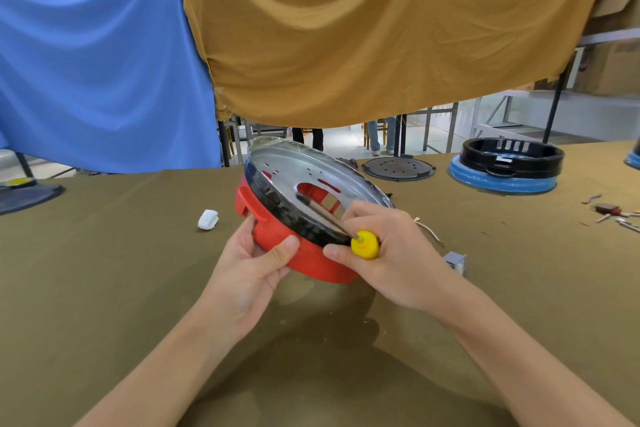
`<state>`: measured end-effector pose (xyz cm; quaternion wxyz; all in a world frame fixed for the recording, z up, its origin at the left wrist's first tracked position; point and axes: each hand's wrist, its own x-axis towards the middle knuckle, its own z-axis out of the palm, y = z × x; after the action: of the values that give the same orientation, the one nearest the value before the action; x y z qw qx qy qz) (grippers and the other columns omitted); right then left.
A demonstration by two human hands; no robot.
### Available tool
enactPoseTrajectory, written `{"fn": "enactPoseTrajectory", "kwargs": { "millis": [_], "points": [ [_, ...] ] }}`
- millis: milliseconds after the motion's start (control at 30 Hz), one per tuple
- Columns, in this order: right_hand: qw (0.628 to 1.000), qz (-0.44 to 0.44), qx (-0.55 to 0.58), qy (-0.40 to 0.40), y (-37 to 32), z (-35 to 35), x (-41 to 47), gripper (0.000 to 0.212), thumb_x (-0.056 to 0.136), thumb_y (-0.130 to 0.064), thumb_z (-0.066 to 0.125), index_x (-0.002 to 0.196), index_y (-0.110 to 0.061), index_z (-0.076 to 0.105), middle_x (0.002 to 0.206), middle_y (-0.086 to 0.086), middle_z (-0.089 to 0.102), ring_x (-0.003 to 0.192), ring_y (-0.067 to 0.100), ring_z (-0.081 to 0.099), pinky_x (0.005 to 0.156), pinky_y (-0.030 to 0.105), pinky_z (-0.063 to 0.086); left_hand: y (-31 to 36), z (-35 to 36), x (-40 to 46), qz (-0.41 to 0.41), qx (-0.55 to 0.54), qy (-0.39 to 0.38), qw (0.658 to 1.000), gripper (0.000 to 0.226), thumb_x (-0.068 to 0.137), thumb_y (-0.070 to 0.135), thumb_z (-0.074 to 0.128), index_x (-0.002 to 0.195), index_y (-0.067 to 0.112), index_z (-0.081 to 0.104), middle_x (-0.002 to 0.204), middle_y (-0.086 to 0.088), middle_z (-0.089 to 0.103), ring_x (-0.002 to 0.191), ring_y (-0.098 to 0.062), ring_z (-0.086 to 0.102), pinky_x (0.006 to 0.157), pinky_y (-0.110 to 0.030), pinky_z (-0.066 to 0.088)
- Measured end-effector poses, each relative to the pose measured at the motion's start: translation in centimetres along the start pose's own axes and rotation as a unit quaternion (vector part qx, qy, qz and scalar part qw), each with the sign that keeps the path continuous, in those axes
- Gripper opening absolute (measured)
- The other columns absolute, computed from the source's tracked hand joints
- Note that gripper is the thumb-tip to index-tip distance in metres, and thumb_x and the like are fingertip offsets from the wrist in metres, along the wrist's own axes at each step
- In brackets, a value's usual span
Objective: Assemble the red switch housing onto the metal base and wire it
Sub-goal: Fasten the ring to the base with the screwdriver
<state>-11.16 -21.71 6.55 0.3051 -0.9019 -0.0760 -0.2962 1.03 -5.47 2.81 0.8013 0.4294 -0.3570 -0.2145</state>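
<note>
The red switch housing (304, 256) is a round red plastic ring, and the shiny metal base (311, 170) sits in it like a plate in a bowl. Both are held up together, tipped toward the person, just above the brown table (104, 288). A black band runs between the red part and the metal.

The left hand (256, 263) grips the near red rim, thumb on the outside and fingers curled under. The right hand (388, 253) is wrapped round a screwdriver (363, 243) with a yellow handle. Its thin shaft reaches into the big hole in the middle of the metal. I cannot see the tip or what it touches.

I think the housing is light and stiff, so one hand can hold it. The plastic looks smooth and could slip, so the thick rim or the little side handle is the best place to hold. The metal edge looks thin and may be sharp, so fingers should stay off it.

A bent wire (429, 230) lies on the table just right of the right hand, beside a small grey block (455, 262). A small white lump (207, 219) lies to the left. Further back sit a dark round plate (398, 168) and a black ring on a blue stand (509, 163)
</note>
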Motion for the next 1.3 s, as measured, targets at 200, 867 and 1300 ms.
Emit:
{"fn": "enactPoseTrajectory", "kwargs": {
  "millis": [200, 867, 1300],
  "points": [
    [0.994, -0.046, -0.101, 0.023, 0.7, 1.8, -0.8, 0.008, 0.089, -0.011, 0.069, 0.086, -0.006, 0.074, 0.085, -0.001, 0.056, 0.08, 0.015, 0.05, 0.072, 0.037, 0.047, -0.5, -0.4, -0.3, -0.076, 0.048, 0.009, 0.996, 0.049, 0.086, 0.007, 0.066, 0.132, 0.022, 0.056, 0.127, -0.013, 0.067, 0.113, -0.032, 0.067, 0.082, -0.039, 0.059],
    [0.943, -0.184, -0.276, 0.012, -0.1, 4.3, -1.7, 0.023, 0.086, -0.011, 0.068, 0.106, 0.0, 0.071, 0.084, 0.007, 0.06, 0.075, 0.023, 0.055, 0.063, 0.037, 0.051, -0.1, 0.2, -0.7, -0.061, 0.049, 0.076, 0.994, 0.063, 0.074, 0.007, 0.057, 0.135, 0.023, 0.054, 0.119, -0.015, 0.071, 0.095, -0.031, 0.072, 0.07, -0.04, 0.06],
    [0.947, -0.161, -0.275, -0.025, -0.3, 4.9, -1.8, 0.036, 0.094, -0.022, 0.059, 0.123, -0.002, 0.066, 0.095, 0.006, 0.062, 0.085, 0.023, 0.056, 0.077, 0.034, 0.051, -0.1, 0.7, -0.5, -0.004, 0.064, 0.176, 0.982, 0.063, 0.079, 0.0, 0.057, 0.136, 0.026, 0.052, 0.115, -0.007, 0.072, 0.091, -0.025, 0.074, 0.061, -0.031, 0.058]
  ]
}}
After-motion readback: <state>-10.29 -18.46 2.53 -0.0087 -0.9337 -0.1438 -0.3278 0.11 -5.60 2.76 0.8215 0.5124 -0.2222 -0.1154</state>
